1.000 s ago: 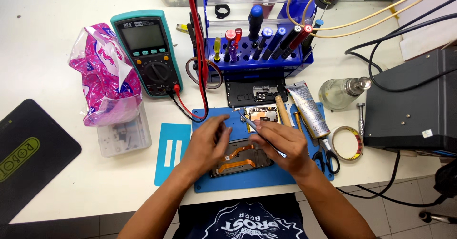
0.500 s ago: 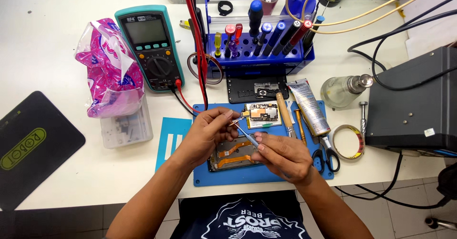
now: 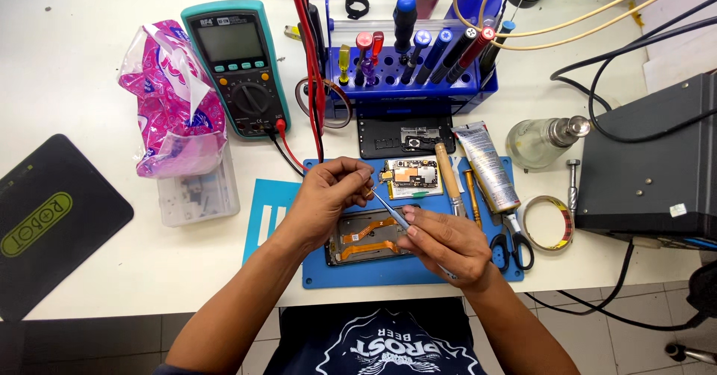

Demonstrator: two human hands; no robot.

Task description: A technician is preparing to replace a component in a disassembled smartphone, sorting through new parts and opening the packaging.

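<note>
The right hand (image 3: 448, 244) fingers grip tweezers (image 3: 390, 209) above the opened phone (image 3: 370, 237) on the blue mat (image 3: 418, 270), meeting the left hand (image 3: 328, 196) pinched fingertips, so both should be kept steady and low.

Mat front edge (image 3: 388, 274) free; glue tube (image 3: 487, 166), scissors (image 3: 515, 242) crowd rt; multimeter leads (image 3: 302, 147) block rear-left.

Single head-worn view, looking steeply down, close over workbench (image 3: 112, 270)

Shiny metal tweezers (image 3: 388, 209) over matt (rubbery-looking) blue mat (image 3: 418, 270).
</note>
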